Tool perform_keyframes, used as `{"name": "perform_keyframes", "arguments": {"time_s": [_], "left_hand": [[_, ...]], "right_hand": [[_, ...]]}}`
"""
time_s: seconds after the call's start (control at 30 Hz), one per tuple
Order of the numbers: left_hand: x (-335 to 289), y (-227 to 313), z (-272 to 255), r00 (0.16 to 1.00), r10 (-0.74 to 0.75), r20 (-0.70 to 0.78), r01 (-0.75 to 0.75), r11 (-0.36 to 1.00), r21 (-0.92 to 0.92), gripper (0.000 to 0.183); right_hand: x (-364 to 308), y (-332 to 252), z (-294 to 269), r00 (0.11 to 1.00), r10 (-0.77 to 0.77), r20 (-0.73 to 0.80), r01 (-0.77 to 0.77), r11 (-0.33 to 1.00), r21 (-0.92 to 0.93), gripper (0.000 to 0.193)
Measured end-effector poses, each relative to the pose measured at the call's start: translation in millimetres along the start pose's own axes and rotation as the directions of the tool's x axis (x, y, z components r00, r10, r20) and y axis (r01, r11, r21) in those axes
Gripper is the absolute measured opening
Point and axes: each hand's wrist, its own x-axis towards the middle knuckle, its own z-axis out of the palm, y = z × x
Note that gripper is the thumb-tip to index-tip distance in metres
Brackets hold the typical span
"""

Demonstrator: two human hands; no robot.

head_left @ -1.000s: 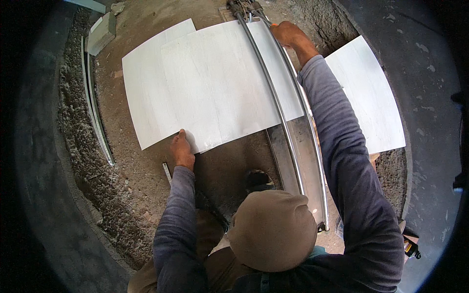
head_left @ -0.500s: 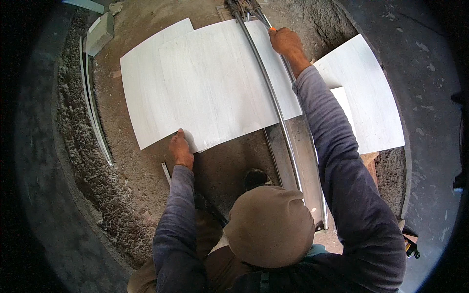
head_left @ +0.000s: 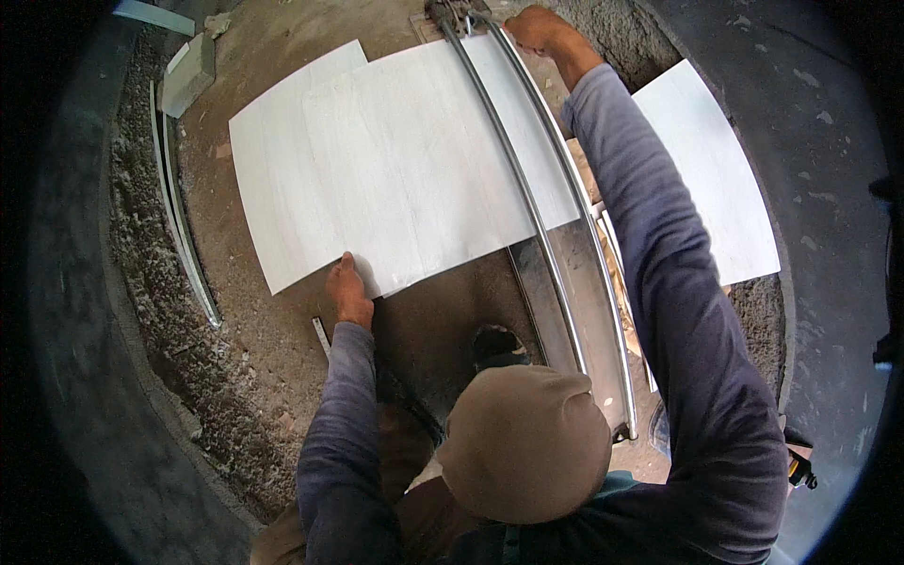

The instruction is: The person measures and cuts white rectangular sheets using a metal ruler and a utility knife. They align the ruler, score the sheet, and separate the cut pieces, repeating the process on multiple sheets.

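Note:
A large white tile (head_left: 414, 169) with faint grey streaks lies across a manual tile cutter, under its two long metal rails (head_left: 513, 160). My left hand (head_left: 349, 290) grips the tile's near edge, thumb on top and the other fingers hidden below. At the far right corner of the tile, beside the cutter's far end, is my right hand (head_left: 541, 36). Its fingers are curled, and what they hold, if anything, is hidden. The cutter's dark carriage (head_left: 460, 13) sits at the far end of the rails. Its metal bed (head_left: 570, 282) shows below the tile.
Another white tile (head_left: 711, 179) lies to the right, partly behind my right arm. Left of the work are a pale block (head_left: 188, 75) and long thin metal strips (head_left: 179, 207). A narrow ruler-like strip (head_left: 321, 334) lies near my left wrist. Rough rubble borders the floor.
My right hand has moved farther away and slightly left, to the tile's far corner. An orange piece seen at its fingers is now mostly hidden. The left hand stays on the tile.

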Motion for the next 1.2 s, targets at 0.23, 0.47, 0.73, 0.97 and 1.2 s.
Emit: {"name": "perform_keyframes", "arguments": {"time_s": [0.23,0.47,0.73,0.97,1.2], "left_hand": [[-1,-2,-2,0.999,0.039,0.003,-0.039,0.999,-0.01,0.026],[10,-8,-2,0.998,0.056,0.019,-0.057,0.998,0.018,0.026],[3,-3,-2,0.999,0.01,0.036,-0.011,1.0,0.024,0.027],[-12,9,0,1.0,0.007,-0.024,-0.006,0.998,0.055,0.038],[-9,10,1,1.0,0.017,0.012,-0.017,0.999,0.033,0.044]], "right_hand": [[-3,-4,1,0.996,-0.088,0.006,0.088,0.996,0.002,0.044],[-9,1,14,1.0,0.018,0.002,-0.019,0.999,0.043,0.038],[-22,3,15,0.998,-0.023,-0.057,0.025,0.999,0.037,0.045],[-30,6,34,0.993,0.12,-0.011,-0.117,0.982,0.146,0.046],[-29,6,12,0.995,0.068,0.071,-0.073,0.995,0.072,0.046]]}}
